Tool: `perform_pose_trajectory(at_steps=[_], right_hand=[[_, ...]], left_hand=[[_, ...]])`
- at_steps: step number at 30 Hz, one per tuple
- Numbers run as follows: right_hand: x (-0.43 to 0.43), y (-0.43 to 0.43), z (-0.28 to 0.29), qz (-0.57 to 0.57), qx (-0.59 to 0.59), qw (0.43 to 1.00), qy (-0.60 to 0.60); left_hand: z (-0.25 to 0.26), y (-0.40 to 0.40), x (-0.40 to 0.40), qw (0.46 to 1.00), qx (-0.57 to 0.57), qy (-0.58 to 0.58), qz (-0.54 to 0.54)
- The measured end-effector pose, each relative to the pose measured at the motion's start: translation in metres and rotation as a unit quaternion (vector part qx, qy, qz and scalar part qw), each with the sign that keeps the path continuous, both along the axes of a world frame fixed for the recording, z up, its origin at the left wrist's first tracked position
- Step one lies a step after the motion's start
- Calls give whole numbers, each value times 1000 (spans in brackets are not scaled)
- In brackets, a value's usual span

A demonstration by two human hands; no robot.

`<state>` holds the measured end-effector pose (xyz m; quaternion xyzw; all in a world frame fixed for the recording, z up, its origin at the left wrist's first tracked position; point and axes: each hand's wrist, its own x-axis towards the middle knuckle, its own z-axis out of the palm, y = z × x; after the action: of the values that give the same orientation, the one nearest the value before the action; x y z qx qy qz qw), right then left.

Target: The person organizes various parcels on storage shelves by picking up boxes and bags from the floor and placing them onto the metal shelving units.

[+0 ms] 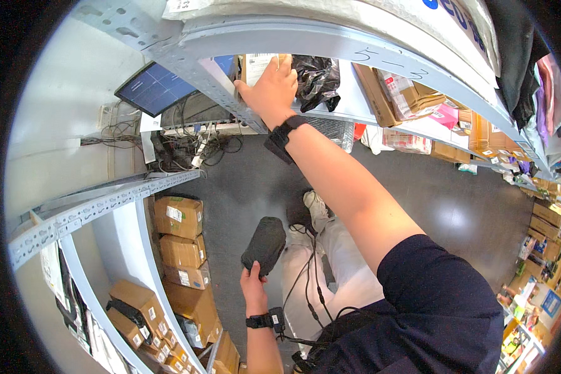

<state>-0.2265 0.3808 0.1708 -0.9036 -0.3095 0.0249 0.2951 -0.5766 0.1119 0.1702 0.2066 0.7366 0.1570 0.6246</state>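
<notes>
My left hand [255, 283] holds one end of a dark, roughly oblong package [264, 245] above the floor, with the thumb on top. At the shelf, my right hand [272, 91] reaches in and lies over a small cardboard box [250, 70] with a white printed label. Its thumb is spread along the box's near left side while the fingers extend across the label. Whether these fingers grip the box or only rest on it cannot be seen. Close to the right of this hand lies a crumpled black plastic bag [315, 82].
A metal shelf edge [346, 42] crosses above my right hand. Further right on that shelf are cardboard parcels [404, 96]. Left stand a monitor [154, 89], tangled cables [201, 145] and stacked cartons [180, 217]. Cables [315, 280] hang over my legs.
</notes>
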Motion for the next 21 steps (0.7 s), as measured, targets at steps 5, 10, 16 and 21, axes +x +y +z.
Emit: perform_pose_trajectory(at_steps=[5, 10, 16, 21], right_hand=[[10, 8, 24, 33, -135, 982, 125], [-2, -6, 21, 14, -151, 987, 61], [-17, -28, 32, -11, -156, 986, 56], [-64, -122, 71, 25, -26, 997, 72]], left_hand=[[-4, 14, -13, 1000, 14, 5, -2], [-14, 37, -24, 997, 70, 11, -13], [-20, 71, -31, 952, 296, 43, -66], [-30, 94, -71, 984, 82, -57, -148]])
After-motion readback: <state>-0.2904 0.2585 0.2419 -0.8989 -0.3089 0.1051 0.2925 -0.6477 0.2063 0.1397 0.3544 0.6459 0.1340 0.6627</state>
